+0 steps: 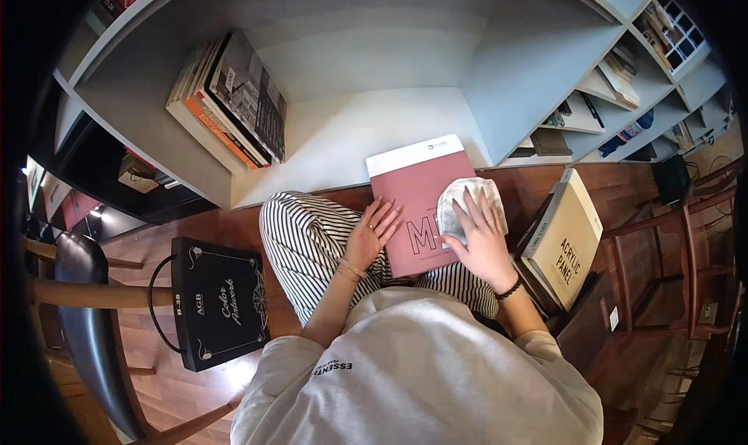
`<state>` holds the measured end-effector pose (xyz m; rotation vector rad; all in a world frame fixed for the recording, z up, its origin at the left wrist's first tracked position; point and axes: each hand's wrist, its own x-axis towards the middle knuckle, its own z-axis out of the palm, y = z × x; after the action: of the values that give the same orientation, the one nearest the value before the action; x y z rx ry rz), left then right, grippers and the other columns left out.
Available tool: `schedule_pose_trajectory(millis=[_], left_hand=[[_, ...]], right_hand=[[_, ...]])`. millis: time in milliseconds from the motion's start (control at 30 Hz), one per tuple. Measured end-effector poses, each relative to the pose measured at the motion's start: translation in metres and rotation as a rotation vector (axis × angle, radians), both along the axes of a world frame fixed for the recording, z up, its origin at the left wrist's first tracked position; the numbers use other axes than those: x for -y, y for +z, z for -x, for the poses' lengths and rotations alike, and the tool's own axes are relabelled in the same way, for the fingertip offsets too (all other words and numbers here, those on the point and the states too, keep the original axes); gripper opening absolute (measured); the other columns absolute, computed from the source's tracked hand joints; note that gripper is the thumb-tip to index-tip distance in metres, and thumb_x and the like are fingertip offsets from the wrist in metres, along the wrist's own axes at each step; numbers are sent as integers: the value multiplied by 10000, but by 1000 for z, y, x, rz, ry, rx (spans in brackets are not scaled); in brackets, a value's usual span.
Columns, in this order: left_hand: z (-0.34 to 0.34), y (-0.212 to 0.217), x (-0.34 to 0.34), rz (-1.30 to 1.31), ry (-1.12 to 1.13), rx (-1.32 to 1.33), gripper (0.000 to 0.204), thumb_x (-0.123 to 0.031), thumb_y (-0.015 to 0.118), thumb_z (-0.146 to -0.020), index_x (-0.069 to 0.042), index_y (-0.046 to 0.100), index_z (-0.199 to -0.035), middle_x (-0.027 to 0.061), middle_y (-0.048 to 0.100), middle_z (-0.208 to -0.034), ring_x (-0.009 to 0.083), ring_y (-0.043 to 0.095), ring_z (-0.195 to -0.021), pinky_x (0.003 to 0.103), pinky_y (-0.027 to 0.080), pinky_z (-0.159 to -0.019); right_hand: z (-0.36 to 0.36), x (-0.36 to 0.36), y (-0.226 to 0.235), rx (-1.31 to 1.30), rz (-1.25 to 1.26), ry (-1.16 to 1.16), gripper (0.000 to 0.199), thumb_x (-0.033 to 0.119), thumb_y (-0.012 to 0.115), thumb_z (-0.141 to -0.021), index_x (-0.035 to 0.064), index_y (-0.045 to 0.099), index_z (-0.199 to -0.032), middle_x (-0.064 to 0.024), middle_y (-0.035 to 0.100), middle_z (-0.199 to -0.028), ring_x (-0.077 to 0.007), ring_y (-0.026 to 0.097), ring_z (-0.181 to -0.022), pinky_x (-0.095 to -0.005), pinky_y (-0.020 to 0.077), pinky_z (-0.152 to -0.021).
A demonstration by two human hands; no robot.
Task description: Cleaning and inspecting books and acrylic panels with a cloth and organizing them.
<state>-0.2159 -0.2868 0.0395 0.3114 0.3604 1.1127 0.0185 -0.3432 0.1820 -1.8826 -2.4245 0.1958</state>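
A large pink book (417, 188) with a white band across its top lies over my lap, its far end at the shelf's front edge. My right hand (485, 246) rests flat on a folded white cloth (495, 197), fingers stretched out and slightly apart, pressing it against the right side of the cover. Part of the cloth and of the cover's dark outlined lettering is hidden under that hand. On the book's left edge lies my left hand (374, 236), its fingers spread and holding nothing. My striped trouser legs (300, 239) show beneath the book.
Several upright books and magazines (230, 102) lean at the left of the white shelf (343, 133). A black carrying case (222, 305) stands on the floor at left, near a black-seated chair (89, 313). At right are stacked cream books (562, 242) and a wooden chair (662, 281).
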Motion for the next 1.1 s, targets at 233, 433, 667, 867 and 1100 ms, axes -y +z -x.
schedule_pose_trajectory(millis=[233,433,667,867,1100], left_hand=[[-7,-1,6,-111,12,-240,449,-148,410,-993,-37,310,-1417,124,375,-1442,243,362,-1339,360,314,-1118],[-6,-1,4,-147,1,-310,476,-62,417,-974,-34,286,-1431,118,334,-1468,220,366,-1337,333,300,-1122],[-8,-8,3,-156,4,-286,471,-57,421,-971,-38,300,-1426,114,350,-1462,214,378,-1331,321,303,-1117],[-5,-12,1,-154,23,-282,466,-69,428,-972,-31,306,-1420,117,364,-1453,218,387,-1326,318,309,-1115],[-3,-13,0,-145,21,-251,463,-71,421,-976,-28,302,-1421,132,369,-1446,227,384,-1328,324,310,-1116]], right_hand=[[-1,-34,-55,168,-246,-190,766,523,550,-839,54,356,-1413,-230,174,-1513,-490,118,-1376,-562,107,-1112],[-7,-65,-72,242,-215,-164,798,592,447,-862,84,278,-1454,-231,148,-1520,-480,119,-1380,-571,116,-1105],[1,-140,-79,256,-142,-213,804,625,383,-873,105,243,-1470,-203,128,-1535,-470,110,-1386,-558,99,-1112],[10,-145,-84,254,-203,-207,782,596,411,-872,95,276,-1457,-190,158,-1531,-454,126,-1389,-535,75,-1123],[8,-79,-78,104,-280,41,725,521,505,-851,70,374,-1403,-196,236,-1501,-431,162,-1387,-497,97,-1132]])
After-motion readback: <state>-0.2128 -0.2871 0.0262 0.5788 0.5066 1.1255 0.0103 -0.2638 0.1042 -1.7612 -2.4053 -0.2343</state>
